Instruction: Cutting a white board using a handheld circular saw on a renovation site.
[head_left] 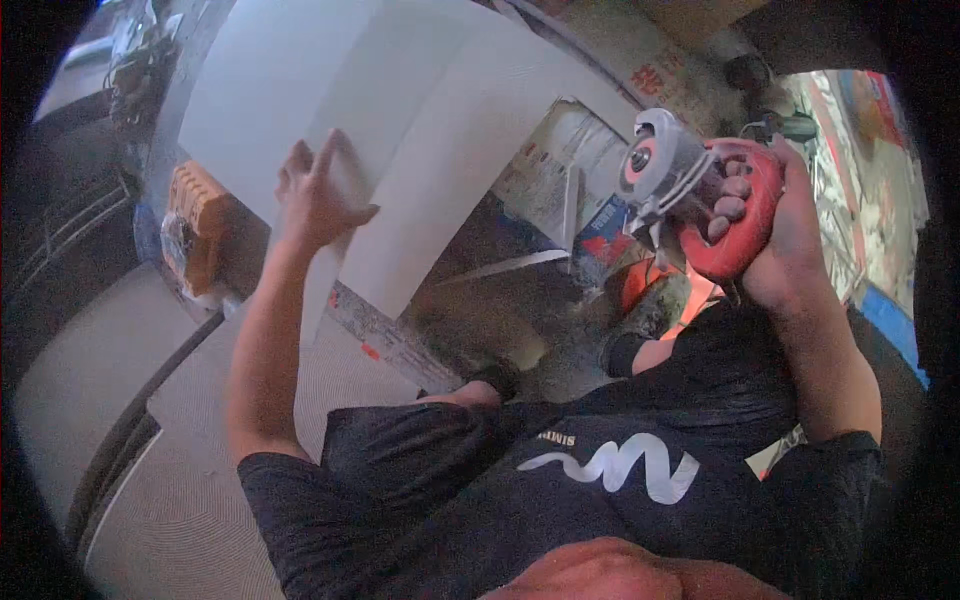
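Observation:
My left hand (318, 200) reaches over a large white tile (270, 75), its fingers spread and nothing in them. Whether the fingertips touch the surface, I cannot tell. My right hand (775, 230) is wrapped round the red handle of a hand-held tile cutter (722, 262), raised to the right of the tile. The cutter has a grey metal guard around a round disc, which faces left. A gap with cut edges shows in the tile's right part, and a narrow pale strip (571, 210) stands in it.
An orange ribbed object (195, 215) sits beside the tile's left edge. Ridged pale panels (200, 510) lie at lower left, with a dark hose (135, 400) across them. Another thin pale strip (510, 267) and printed packaging (605, 225) lie below the tile, near my feet.

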